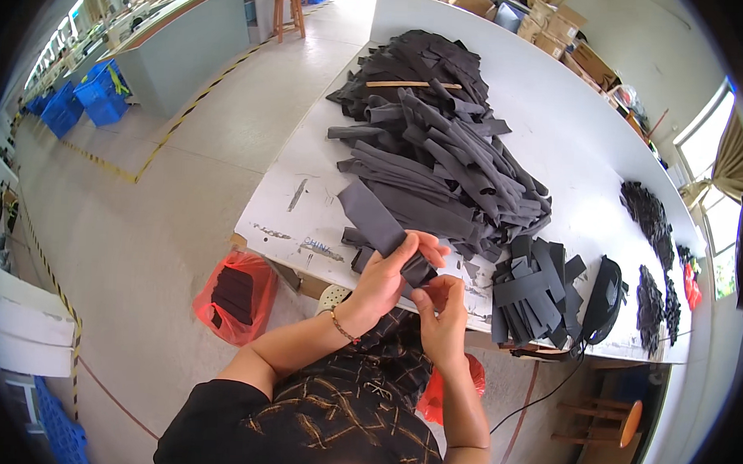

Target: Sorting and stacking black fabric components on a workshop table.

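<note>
Over the table's near edge, a dark grey fabric strip is held between my two hands. My left hand is closed round its middle, the far end sticking out toward the upper left. Close by on the right, my right hand pinches the strip's near end, which looks darker and shinier there. Just beyond my hands lies a large heap of long dark grey strips. Right of my hands sits a smaller pile of flat, short grey strips.
The white table has a raised back panel. A black machine-like device with a cord stands near its front edge, beside small black piles. A wooden stick rests on the heap. A red bag of dark pieces is on the floor.
</note>
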A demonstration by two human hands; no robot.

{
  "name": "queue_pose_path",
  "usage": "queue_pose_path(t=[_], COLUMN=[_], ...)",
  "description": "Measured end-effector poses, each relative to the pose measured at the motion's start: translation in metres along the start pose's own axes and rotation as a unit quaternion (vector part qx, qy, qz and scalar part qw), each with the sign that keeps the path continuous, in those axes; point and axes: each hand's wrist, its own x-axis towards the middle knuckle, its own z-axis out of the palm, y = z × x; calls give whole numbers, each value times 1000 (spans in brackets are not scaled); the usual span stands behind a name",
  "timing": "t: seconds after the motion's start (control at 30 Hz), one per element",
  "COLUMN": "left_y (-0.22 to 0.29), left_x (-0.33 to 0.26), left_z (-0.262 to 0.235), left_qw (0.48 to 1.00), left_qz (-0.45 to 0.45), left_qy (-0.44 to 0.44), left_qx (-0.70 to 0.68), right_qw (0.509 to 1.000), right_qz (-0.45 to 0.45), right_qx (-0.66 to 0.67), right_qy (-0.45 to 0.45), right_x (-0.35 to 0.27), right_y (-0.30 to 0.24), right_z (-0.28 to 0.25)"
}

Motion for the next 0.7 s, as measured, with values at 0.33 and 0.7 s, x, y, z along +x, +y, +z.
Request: queue_pose_path(t=[0.33,0.7], left_y=[11,12], left_x=[-3,-1], left_z=[-1,-2], left_qw=[997,994], left_qz=[-67,77], left_qy=[30,19], left_qx=[-17,-74], right_qw=[946,935], right_qz=[102,102], right_qx=[302,337], right_qy=[-55,-48], right_x=[12,-4], right_y=[8,5], right_z=[2,15])
